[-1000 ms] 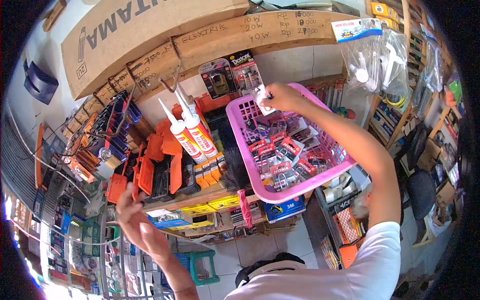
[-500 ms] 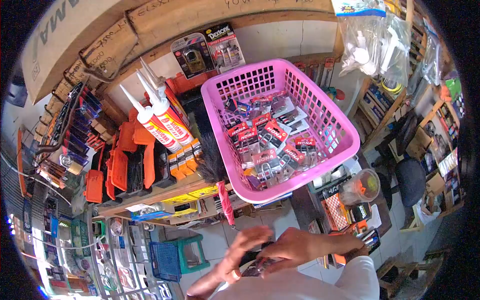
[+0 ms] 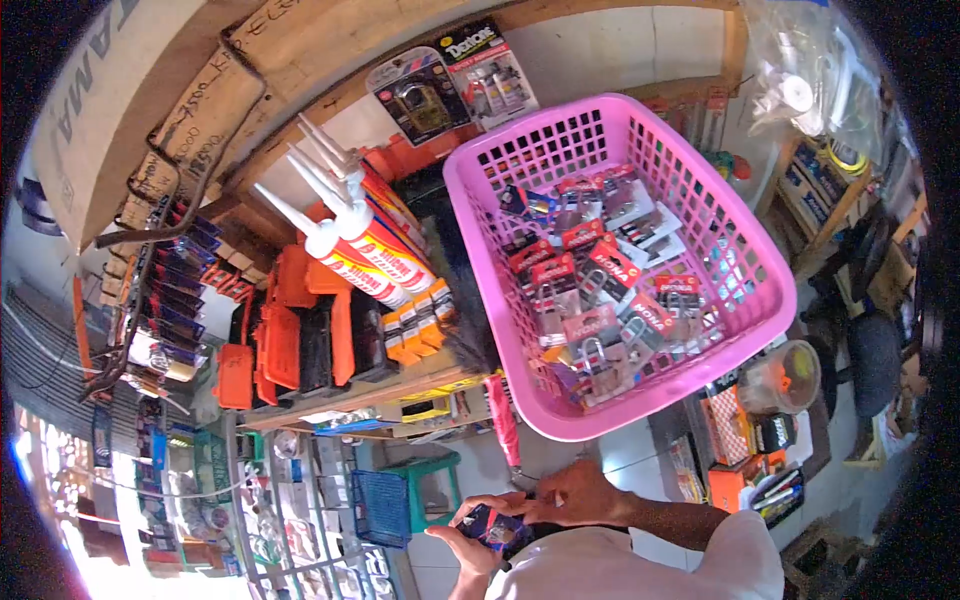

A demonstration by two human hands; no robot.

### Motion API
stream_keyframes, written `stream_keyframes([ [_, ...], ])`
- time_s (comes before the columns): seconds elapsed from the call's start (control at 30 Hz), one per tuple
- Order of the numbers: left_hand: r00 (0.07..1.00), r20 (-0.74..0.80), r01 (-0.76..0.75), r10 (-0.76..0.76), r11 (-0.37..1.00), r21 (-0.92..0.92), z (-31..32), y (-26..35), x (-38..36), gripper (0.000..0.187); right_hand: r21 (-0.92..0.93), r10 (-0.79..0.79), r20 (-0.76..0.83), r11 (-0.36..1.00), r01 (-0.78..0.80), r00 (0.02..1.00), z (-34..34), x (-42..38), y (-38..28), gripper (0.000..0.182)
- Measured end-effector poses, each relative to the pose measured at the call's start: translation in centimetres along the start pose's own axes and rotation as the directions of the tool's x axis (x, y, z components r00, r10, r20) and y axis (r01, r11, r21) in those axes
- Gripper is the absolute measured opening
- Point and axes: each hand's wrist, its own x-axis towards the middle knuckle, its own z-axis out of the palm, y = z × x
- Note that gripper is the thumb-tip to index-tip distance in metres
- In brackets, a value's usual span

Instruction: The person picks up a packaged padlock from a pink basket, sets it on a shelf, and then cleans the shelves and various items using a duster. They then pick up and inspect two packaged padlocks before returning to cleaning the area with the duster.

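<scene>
My left hand (image 3: pixel 468 545) grips a small dark blue pack with red and pale markings (image 3: pixel 497 531), held low in front of the white shirt. Close beside it, my right hand (image 3: pixel 578 494) has its fingers drawn together at the pack's upper right side; what they pinch, if anything, is hidden. Something black shows between and under the hands. Above them, a pink plastic basket (image 3: pixel 640 425) holds several carded padlocks (image 3: pixel 608 262) with red HONA labels, plus a blue pack (image 3: pixel 527 204) toward its far left corner.
Left of the basket, white silicone tubes (image 3: pixel 375 262) stand beside orange-lidded boxes (image 3: pixel 282 340) on a wooden shelf. A pink-handled duster (image 3: pixel 503 420) hangs near the basket. A green stool (image 3: pixel 432 490) and blue crate (image 3: pixel 380 508) are on the floor. A clear tub (image 3: pixel 782 378) stands right.
The view has shifted, so the basket appears farther right and lower. My left hand has turned and now shows the blue pack; my right hand's fingers have drawn together beside it.
</scene>
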Motion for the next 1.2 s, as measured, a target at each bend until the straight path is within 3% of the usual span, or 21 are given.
stream_keyframes([
  [0.03,0.999,0.03,-0.017,0.022,0.989,-0.149,0.7,1.0,0.3,0.094,-0.023,-0.061,-0.062,0.998,0.06,0.996,-0.1,0.4,0.3,0.044],
  [0.07,0.999,0.026,-0.028,0.032,0.991,-0.132,0.3,1.0,0.4,0.094,-0.014,-0.078,-0.065,0.997,0.077,0.995,0.3,0.7,1.0,0.044],
  [0.13,0.994,-0.09,-0.083,0.066,0.975,-0.205,-1.1,0.7,1.2,0.087,0.12,0.033,-0.311,0.993,0.005,0.95,1.2,1.8,2.0,0.037],
  [0.2,0.993,-0.105,-0.084,0.059,0.963,-0.255,-2.9,0.3,1.6,0.081,0.207,0.046,-0.323,0.978,0.023,0.945,1.6,2.8,2.5,0.036],
  [0.23,0.993,-0.115,-0.038,0.0,0.944,-0.328,-3.8,0.1,1.8,0.081,0.506,0.105,-0.219,0.862,0.021,0.97,2.0,3.5,2.9,0.038],
  [0.27,0.991,-0.12,0.01,-0.063,0.915,-0.403,-4.7,-0.1,1.8,0.081,0.75,0.127,-0.096,0.661,-0.012,0.987,2.4,4.1,3.1,0.039],
  [0.3,0.991,-0.083,0.061,-0.109,0.895,-0.442,-5.6,-0.4,2.1,0.078,0.777,0.025,0.021,0.629,-0.032,0.999,1.9,4.6,3.1,0.044],
  [0.33,0.992,-0.069,0.064,-0.105,0.892,-0.447,-5.8,-0.2,2.1,0.078,0.772,0.027,0.009,0.636,-0.024,1.0,1.9,5.2,2.8,0.044],
  [0.47,0.975,0.053,0.204,-0.214,0.787,-0.583,-5.2,1.1,2.5,0.074,0.87,0.02,-0.202,0.462,0.17,0.979,1.5,7.1,-2.1,0.06],
  [0.53,0.965,0.003,0.235,-0.261,0.864,-0.445,-5.4,1.5,2.8,0.072,0.92,0.01,-0.232,0.327,0.216,0.973,1.9,9.0,-1.6,0.057],
  [0.57,0.96,0.117,0.279,-0.255,0.819,-0.502,-7.4,0.1,3.2,0.072,0.915,0.07,-0.301,0.303,0.267,0.951,2.3,9.6,-2.0,0.053],
  [0.6,0.962,0.119,0.273,-0.248,0.811,-0.518,-8.1,0.0,3.1,0.072,0.911,0.067,-0.295,0.321,0.26,0.953,2.7,9.6,-2.3,0.053],
  [0.67,0.95,0.187,0.311,-0.25,0.822,-0.478,-9.5,0.0,3.0,0.068,0.921,0.026,-0.33,0.227,0.316,0.944,3.4,9.5,-2.7,0.048],
  [0.8,0.93,0.126,0.354,-0.347,0.745,-0.566,-13.1,0.9,2.9,0.068,0.887,0.16,-0.311,0.403,0.226,0.937,9.0,7.8,-3.6,0.042],
  [0.83,0.934,0.219,0.357,-0.282,0.7,-0.619,-15.5,-0.6,3.5,0.07,0.882,0.172,-0.317,0.415,0.224,0.933,11.0,7.2,-3.7,0.039],
  [0.87,0.938,0.209,0.345,-0.276,0.688,-0.639,-16.8,-0.8,4.0,0.07,0.878,0.182,-0.322,0.425,0.221,0.929,13.1,6.6,-3.6,0.037],
  [1.0,0.931,0.16,0.338,-0.327,0.609,-0.717,-21.8,0.0,5.1,0.066,0.826,0.219,-0.34,0.535,0.179,0.915,22.0,3.2,1.5,0.044],
  [1.07,0.958,0.132,0.269,-0.254,0.634,-0.725,-23.7,0.8,6.0,0.066,0.581,0.218,-0.502,0.802,0.139,0.837,25.5,1.6,4.9,0.043],
  [1.2,0.978,0.075,0.19,-0.194,0.687,-0.701,-24.4,5.2,8.2,0.066,0.34,0.111,-0.37,0.94,0.023,0.922,26.3,-1.1,1.4,0.039],
])
